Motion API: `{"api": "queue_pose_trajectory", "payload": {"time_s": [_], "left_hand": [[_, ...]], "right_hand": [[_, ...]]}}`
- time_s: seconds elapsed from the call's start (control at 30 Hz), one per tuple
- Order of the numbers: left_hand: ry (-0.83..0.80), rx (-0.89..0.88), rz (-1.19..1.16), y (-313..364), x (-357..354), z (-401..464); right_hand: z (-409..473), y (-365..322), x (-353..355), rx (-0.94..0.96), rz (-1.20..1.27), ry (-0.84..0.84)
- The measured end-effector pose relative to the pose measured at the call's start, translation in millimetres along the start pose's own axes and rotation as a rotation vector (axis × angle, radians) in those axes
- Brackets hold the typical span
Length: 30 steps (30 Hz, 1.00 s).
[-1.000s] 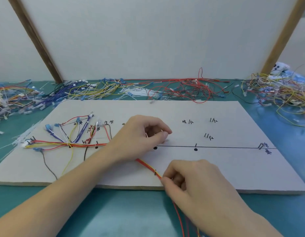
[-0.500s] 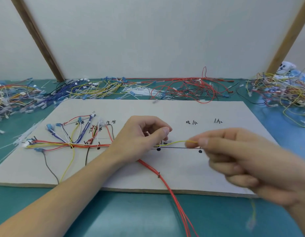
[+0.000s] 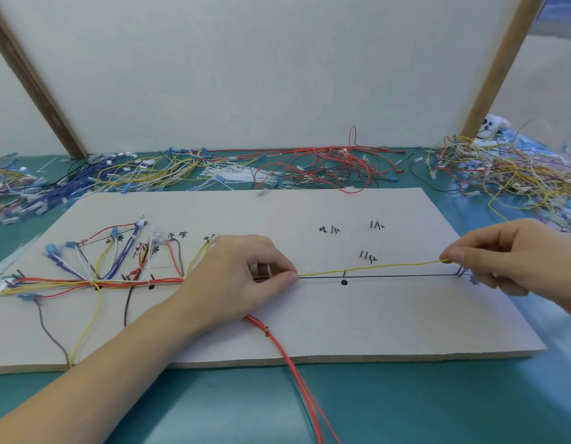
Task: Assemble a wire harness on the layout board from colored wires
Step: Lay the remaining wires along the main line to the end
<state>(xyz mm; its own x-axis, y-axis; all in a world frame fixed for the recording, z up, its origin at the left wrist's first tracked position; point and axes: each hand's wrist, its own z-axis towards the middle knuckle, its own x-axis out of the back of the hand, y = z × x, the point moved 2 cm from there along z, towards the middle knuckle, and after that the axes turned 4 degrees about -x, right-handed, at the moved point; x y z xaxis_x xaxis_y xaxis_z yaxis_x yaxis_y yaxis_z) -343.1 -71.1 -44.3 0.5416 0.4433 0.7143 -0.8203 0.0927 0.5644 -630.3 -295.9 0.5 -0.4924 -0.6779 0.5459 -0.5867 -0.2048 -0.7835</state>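
The white layout board [image 3: 390, 322] lies flat on the teal table, marked with a black line, dots and pins. A bundle of red, yellow, blue and white wires [image 3: 85, 282] runs along its left part. My left hand [image 3: 242, 277] rests on the board's middle and pinches a yellow wire [image 3: 374, 268] against the line. My right hand [image 3: 518, 254] pinches that wire's far end near the pins at the board's right end, so the wire is stretched just above the black line. Red wires [image 3: 297, 373] trail from under my left hand over the front edge.
Loose wire piles lie behind the board: blue and yellow ones [image 3: 117, 174] at the left, white and red ones [image 3: 310, 171] in the middle, a yellow tangle [image 3: 502, 174] at the right. A white panel with wooden struts stands behind.
My right hand has drawn the yellow wire out of the red bundle and pulled it rightwards along the line to the board's right end. My left hand has stayed in place.
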Motion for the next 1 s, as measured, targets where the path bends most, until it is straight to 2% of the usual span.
{"api": "queue_pose_trajectory", "payload": {"time_s": [0.17, 0.4, 0.57, 0.7, 0.9, 1.0], "left_hand": [[-0.031, -0.033, 0.036, 2, -1, 0], [-0.052, -0.019, 0.049, 5, -1, 0], [-0.069, 0.004, 0.027, 6, -1, 0], [-0.067, 0.014, 0.012, 7, 0, 0], [-0.074, 0.021, -0.025, 7, 2, 0], [-0.085, 0.021, -0.036, 7, 2, -1]], "right_hand": [[8, 16, -3, -0.049, 0.055, 0.123], [12, 20, -4, -0.048, 0.081, 0.148], [19, 20, 1, -0.053, 0.019, 0.109], [25, 22, 10, -0.087, -0.027, 0.012], [44, 17, 25, -0.129, -0.319, -0.123], [51, 12, 30, -0.168, -0.383, -0.191]]}}
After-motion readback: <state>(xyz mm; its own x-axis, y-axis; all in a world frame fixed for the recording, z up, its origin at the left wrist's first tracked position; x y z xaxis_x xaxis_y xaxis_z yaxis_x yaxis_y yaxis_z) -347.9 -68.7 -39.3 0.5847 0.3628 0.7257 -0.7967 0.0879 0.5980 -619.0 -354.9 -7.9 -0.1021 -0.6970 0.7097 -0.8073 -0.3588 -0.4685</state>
